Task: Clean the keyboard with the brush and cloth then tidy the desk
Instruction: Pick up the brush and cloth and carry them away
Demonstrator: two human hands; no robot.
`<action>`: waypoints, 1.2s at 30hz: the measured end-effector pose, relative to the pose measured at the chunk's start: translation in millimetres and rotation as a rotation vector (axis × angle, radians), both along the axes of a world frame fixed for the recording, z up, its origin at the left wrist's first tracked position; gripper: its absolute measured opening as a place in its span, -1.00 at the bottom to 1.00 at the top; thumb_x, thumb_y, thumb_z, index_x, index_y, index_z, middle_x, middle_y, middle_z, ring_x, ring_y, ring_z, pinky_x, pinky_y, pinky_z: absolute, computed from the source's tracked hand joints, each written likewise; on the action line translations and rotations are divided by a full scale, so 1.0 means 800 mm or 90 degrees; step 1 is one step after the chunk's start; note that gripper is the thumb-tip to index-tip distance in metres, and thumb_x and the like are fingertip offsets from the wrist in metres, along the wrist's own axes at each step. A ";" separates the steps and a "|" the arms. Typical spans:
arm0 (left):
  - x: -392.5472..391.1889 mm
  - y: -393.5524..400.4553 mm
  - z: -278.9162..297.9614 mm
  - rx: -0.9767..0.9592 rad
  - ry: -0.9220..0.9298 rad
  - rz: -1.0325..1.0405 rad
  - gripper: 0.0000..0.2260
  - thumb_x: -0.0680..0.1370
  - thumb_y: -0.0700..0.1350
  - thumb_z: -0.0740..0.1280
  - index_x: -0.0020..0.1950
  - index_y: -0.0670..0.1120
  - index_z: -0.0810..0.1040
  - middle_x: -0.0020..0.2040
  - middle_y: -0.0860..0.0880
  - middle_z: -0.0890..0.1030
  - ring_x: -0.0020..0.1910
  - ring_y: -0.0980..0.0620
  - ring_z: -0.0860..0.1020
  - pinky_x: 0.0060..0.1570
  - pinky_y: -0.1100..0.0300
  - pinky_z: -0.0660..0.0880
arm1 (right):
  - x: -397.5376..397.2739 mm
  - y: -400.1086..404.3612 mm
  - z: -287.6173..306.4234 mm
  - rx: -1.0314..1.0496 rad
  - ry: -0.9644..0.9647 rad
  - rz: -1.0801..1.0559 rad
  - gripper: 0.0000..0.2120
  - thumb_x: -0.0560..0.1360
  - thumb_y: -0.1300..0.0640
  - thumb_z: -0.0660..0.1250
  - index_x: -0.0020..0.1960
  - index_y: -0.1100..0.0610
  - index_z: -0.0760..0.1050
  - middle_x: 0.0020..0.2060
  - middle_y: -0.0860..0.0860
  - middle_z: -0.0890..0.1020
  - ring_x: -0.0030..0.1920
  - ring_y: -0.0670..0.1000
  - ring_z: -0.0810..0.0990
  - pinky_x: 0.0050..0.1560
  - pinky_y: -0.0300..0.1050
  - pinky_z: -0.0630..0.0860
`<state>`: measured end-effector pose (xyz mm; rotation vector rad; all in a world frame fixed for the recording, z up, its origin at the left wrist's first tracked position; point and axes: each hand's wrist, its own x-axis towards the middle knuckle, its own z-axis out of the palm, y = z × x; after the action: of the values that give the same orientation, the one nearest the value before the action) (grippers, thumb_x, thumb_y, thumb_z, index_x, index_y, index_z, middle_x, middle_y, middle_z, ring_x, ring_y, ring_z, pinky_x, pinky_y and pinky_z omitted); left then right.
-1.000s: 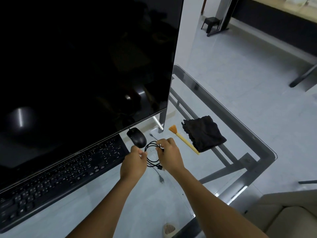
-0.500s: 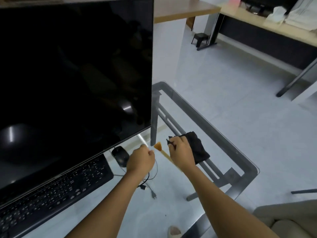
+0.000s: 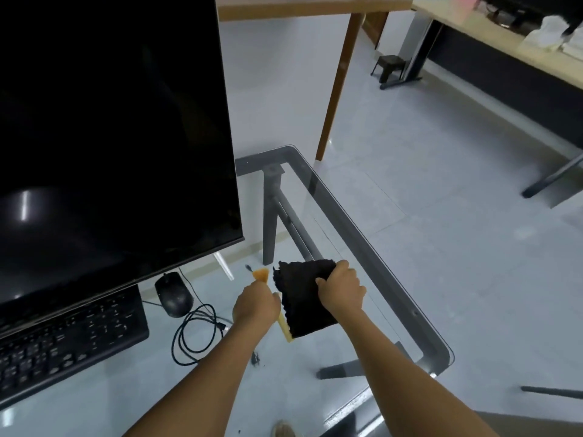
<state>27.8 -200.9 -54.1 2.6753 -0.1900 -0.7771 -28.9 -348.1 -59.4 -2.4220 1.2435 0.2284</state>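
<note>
My right hand (image 3: 341,290) grips the far right edge of the black cloth (image 3: 301,301), which lies spread on the glass desk (image 3: 372,257). My left hand (image 3: 256,305) is closed around the middle of the yellow brush (image 3: 261,274); its orange bristles stick out beyond my fingers and the handle end shows under the cloth's near edge. The black keyboard (image 3: 66,342) sits at the lower left under the monitor. A black mouse (image 3: 173,293) lies beside it, and its coiled black cable (image 3: 195,332) rests loose on the glass.
A large dark monitor (image 3: 110,137) fills the left of the view. The desk's rounded right edge runs close beside the cloth. Beyond it lie a tiled floor, a wooden table leg (image 3: 337,80) and a small black stool (image 3: 391,66).
Both hands let go of the coiled cable, which now lies on the glass. They moved right: the right hand took the cloth's edge, the left closed on the brush.
</note>
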 end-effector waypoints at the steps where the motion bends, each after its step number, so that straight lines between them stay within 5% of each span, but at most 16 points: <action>1: 0.000 0.000 0.000 0.002 0.004 0.011 -0.81 0.59 -0.01 0.20 -0.08 -0.12 0.44 -0.29 0.02 0.44 -0.32 0.03 0.47 -0.42 0.21 0.32 | 0.002 -0.005 -0.001 0.052 -0.003 -0.015 -0.60 0.55 -0.03 0.30 0.26 0.18 0.32 0.14 0.11 0.54 0.15 0.16 0.55 0.20 0.06 0.41; 4: -0.002 0.000 0.005 -0.020 0.008 0.034 -0.83 0.58 -0.05 0.18 -0.09 -0.13 0.43 -0.28 0.00 0.45 -0.34 0.04 0.46 -0.47 0.21 0.30 | 0.006 -0.021 0.002 0.161 -0.036 0.009 -0.68 0.56 0.01 0.29 0.18 0.22 0.40 0.02 0.10 0.58 0.00 0.12 0.57 0.03 -0.01 0.52; 8: -0.008 0.008 0.031 -0.071 -0.006 0.052 -0.81 0.59 -0.03 0.16 0.01 -0.14 0.42 -0.20 -0.03 0.48 -0.24 -0.03 0.52 -0.40 0.18 0.39 | -0.001 -0.025 0.042 0.197 -0.088 0.092 -0.84 0.60 0.13 0.24 0.05 0.18 0.29 -0.11 0.09 0.51 -0.15 0.06 0.49 -0.30 -0.17 0.37; 11: -0.011 0.010 0.072 -0.155 0.008 0.063 -0.80 0.58 0.00 0.17 -0.01 -0.13 0.44 -0.14 -0.09 0.57 -0.24 -0.07 0.60 -0.32 0.12 0.57 | -0.007 -0.027 0.090 0.168 -0.119 0.109 -0.83 0.58 0.14 0.26 0.09 0.19 0.33 -0.13 0.07 0.52 -0.13 0.08 0.52 -0.16 -0.09 0.44; 16: -0.004 -0.019 0.179 -0.269 0.016 0.019 -0.79 0.59 -0.02 0.21 -0.13 -0.13 0.48 -0.28 -0.09 0.59 -0.43 0.00 0.59 -0.54 0.23 0.47 | -0.004 -0.043 0.204 0.094 -0.207 0.099 -0.71 0.60 0.11 0.25 0.28 0.17 0.36 0.09 0.17 0.59 -0.05 0.11 0.52 -0.11 -0.10 0.42; 25: 0.064 -0.102 0.439 -0.407 -0.151 -0.044 -0.77 0.60 0.00 0.24 -0.10 -0.14 0.51 -0.35 -0.11 0.62 -0.54 0.04 0.57 -0.43 0.19 0.54 | 0.058 -0.108 0.452 -0.039 -0.445 0.176 -0.72 0.59 0.00 0.26 0.25 0.10 0.42 0.06 0.08 0.55 0.02 0.06 0.49 -0.06 -0.10 0.36; 29: 0.136 -0.096 0.518 -0.395 -0.248 0.031 -0.76 0.60 -0.07 0.25 0.08 -0.25 0.51 -0.38 -0.14 0.60 -0.55 -0.01 0.57 -0.55 0.23 0.46 | 0.115 -0.111 0.538 -0.013 -0.537 0.275 -0.73 0.60 0.01 0.24 0.25 0.10 0.41 0.00 -0.03 0.47 0.02 0.00 0.45 -0.04 -0.14 0.36; 33: 0.201 -0.079 0.545 -0.258 -0.319 0.073 -0.73 0.60 -0.15 0.24 0.25 -0.25 0.46 -0.44 -0.14 0.59 -0.66 0.04 0.52 -0.63 0.26 0.44 | 0.185 -0.098 0.586 0.050 -0.569 0.382 -0.73 0.61 0.02 0.23 0.25 0.11 0.42 -0.02 -0.02 0.48 -0.02 -0.01 0.47 -0.10 -0.19 0.40; 36: 0.238 -0.074 0.541 -0.150 -0.293 0.127 -0.78 0.61 -0.13 0.24 0.01 -0.29 0.55 -0.42 -0.16 0.61 -0.62 0.00 0.54 -0.57 0.20 0.47 | 0.235 -0.082 0.594 0.105 -0.565 0.417 -0.77 0.61 0.05 0.23 0.16 0.18 0.47 -0.06 0.02 0.53 -0.05 0.02 0.51 0.00 -0.08 0.48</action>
<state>218.4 -259.7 379.1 2.5527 -0.1146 -0.0658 159.4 -413.7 415.8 -2.2582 0.0418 -0.4997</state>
